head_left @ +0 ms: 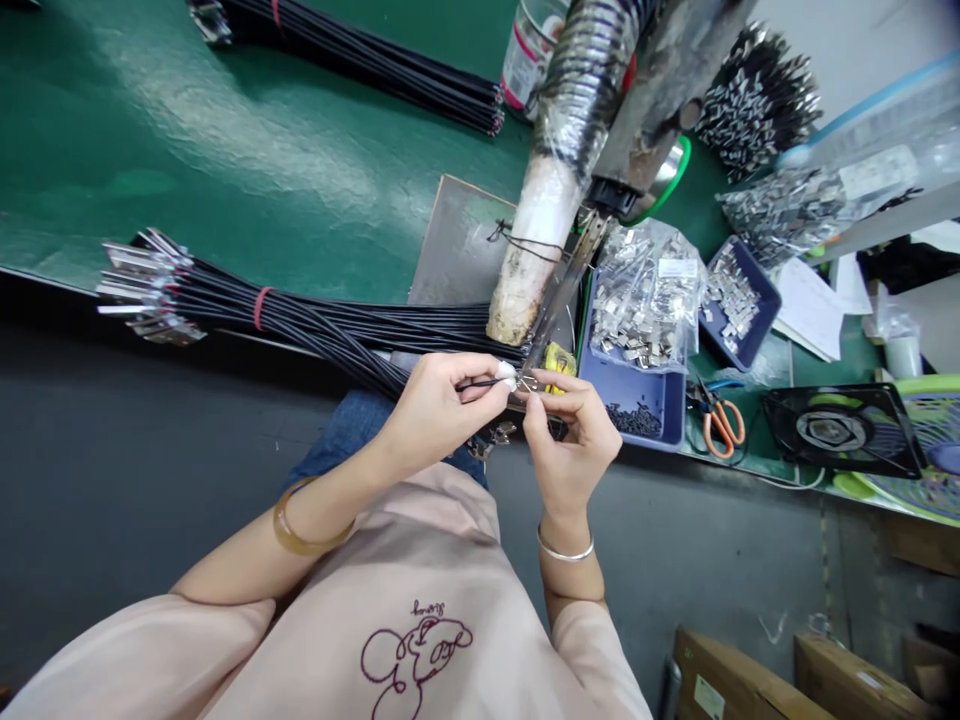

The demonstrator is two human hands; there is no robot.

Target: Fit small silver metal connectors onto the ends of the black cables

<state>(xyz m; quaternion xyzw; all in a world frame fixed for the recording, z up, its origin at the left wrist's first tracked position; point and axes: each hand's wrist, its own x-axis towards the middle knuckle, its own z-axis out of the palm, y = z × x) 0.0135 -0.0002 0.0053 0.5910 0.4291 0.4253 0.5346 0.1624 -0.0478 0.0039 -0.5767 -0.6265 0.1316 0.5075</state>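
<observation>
Black square fan (834, 429) at edge of green bench (300, 180), right of orange-handled scissors (724, 430). White papers (810, 308) beyond fan. Clear jar (521, 68), pink-and-white label. Cardboard boxes (739, 680) on floor (675, 530), lower right.

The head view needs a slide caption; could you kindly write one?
Two hands hold a black cable and small metal part, near a red-banded cable bundle on a green workbench.

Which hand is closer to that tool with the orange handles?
The right hand: it is left of the orange-handled tool, with part of the blue tray between them. The left hand is farther off, beyond the right hand.
</observation>
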